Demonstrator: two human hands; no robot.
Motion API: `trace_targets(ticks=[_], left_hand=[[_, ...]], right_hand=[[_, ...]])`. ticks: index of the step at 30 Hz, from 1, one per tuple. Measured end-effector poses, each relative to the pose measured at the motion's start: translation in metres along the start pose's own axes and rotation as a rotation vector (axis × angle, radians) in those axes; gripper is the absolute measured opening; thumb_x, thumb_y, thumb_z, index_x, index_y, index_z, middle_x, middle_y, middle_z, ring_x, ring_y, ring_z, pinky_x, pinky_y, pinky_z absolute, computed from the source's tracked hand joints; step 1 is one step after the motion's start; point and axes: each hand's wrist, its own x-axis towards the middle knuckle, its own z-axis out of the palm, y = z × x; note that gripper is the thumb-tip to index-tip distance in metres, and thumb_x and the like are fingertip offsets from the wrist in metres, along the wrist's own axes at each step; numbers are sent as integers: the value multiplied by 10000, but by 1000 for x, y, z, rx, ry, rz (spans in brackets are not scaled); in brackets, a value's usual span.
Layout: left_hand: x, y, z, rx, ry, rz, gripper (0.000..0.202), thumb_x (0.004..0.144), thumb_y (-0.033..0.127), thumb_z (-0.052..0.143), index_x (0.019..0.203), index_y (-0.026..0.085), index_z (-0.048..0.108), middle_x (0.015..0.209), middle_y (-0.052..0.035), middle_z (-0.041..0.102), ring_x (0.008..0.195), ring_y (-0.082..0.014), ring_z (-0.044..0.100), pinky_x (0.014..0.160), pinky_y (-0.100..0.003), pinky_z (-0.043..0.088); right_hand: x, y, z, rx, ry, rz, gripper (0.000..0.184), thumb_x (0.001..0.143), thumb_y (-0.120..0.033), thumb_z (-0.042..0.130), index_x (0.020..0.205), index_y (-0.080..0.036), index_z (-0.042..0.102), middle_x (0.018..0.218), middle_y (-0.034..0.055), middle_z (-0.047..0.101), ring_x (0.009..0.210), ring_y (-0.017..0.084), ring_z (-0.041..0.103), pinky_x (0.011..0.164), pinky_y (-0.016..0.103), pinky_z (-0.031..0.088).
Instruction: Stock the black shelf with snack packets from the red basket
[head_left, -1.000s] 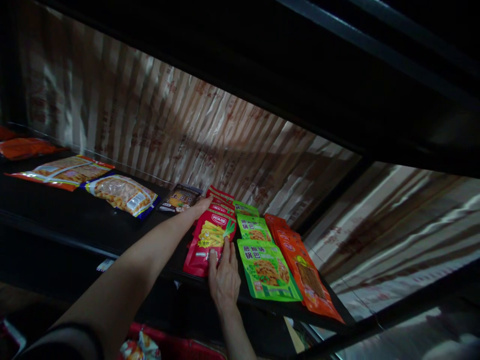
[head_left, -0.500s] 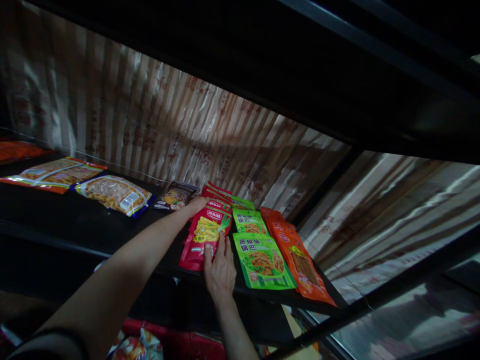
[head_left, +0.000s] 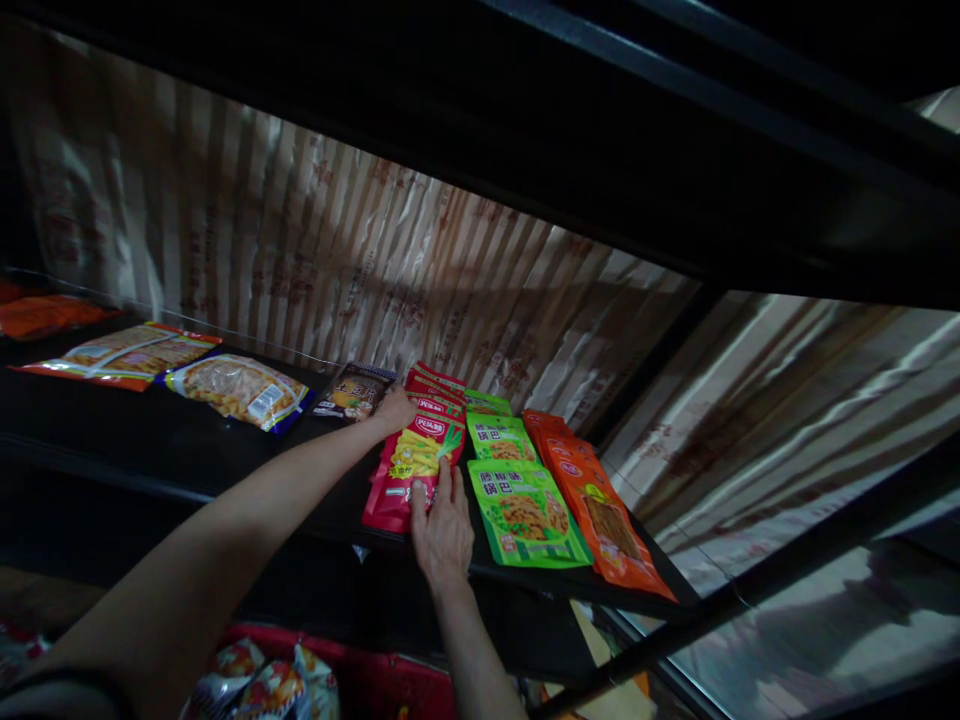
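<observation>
A row of overlapping red snack bags [head_left: 415,455] with yellow pictures lies on the black shelf [head_left: 307,480]. At the upper left edge of these bags is my left hand [head_left: 396,410], its fingers curled in and partly hidden at the bag's side. My right hand [head_left: 444,535] rests on the lower right of the front red bag, fingers stretched over it and thumb apart. Green snack bags [head_left: 529,515] lie just right of my right hand. A dark brown snack bag [head_left: 354,392] sits behind my left hand.
Orange snack bags [head_left: 611,520] line the shelf's right end, by a black post [head_left: 750,590]. Further left lie clear-fronted bags [head_left: 234,388]. Another shelf [head_left: 450,110] hangs low overhead. A red crate [head_left: 390,680] with colourful packets stands below.
The view has shifted slightly, showing more of the crate below. The front red bag's lower edge sits slightly higher in view. Both hands keep nearly the same places on the red bags.
</observation>
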Motion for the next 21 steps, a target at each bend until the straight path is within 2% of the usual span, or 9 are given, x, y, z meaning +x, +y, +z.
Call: trace_targets(ticks=[3, 7, 10, 13, 17, 21], left_hand=[[-30, -1, -5, 155, 37, 93, 492, 876, 251, 460, 1328, 65, 406, 1428, -224, 378, 1345, -292, 326, 1090, -375, 244], [-77, -13, -10, 521, 42, 336, 521, 913, 359, 360, 1362, 101, 420, 1505, -177, 260, 1405, -295, 168, 1127, -417, 172], [-99, -26, -11, 582, -4, 386, 554, 893, 442, 383, 1377, 176, 427, 1532, -118, 219, 1417, -299, 107, 1121, -446, 186], [-104, -37, -9, 542, -24, 341, 582, 887, 459, 379, 1405, 192, 386, 1544, -98, 185, 1417, -297, 108, 1107, -441, 229], [-101, -45, -4, 451, -34, 321, 601, 891, 427, 373, 1427, 155, 339, 1553, -117, 131, 1415, -281, 130, 1109, -387, 242], [-99, -49, -2, 376, -52, 320, 616, 890, 425, 379, 1420, 112, 341, 1548, -162, 108, 1406, -290, 169, 1108, -382, 246]], right_hand=[[3, 2, 0, 68, -9, 13, 628, 905, -467, 329, 1440, -142, 278, 1482, 181, 301, 1336, 294, 357, 1042, 409, 357], [10, 5, -2, 166, -64, 37, 640, 898, -450, 351, 1445, -132, 255, 1494, 192, 266, 1367, 297, 297, 1055, 429, 332], [16, 6, -4, 245, -96, 36, 638, 900, -430, 335, 1445, -110, 243, 1477, 192, 305, 1368, 281, 298, 1067, 433, 312], [25, 6, -6, 298, -79, 14, 640, 899, -422, 328, 1441, -92, 245, 1457, 187, 345, 1350, 268, 334, 1080, 423, 293], [51, 8, -5, 335, -50, 17, 667, 897, -428, 324, 1435, -47, 228, 1478, 194, 304, 1382, 267, 264, 1113, 408, 228], [89, 14, 0, 399, -95, 153, 678, 888, -457, 336, 1421, -46, 252, 1454, 198, 350, 1349, 257, 335, 1103, 375, 251]])
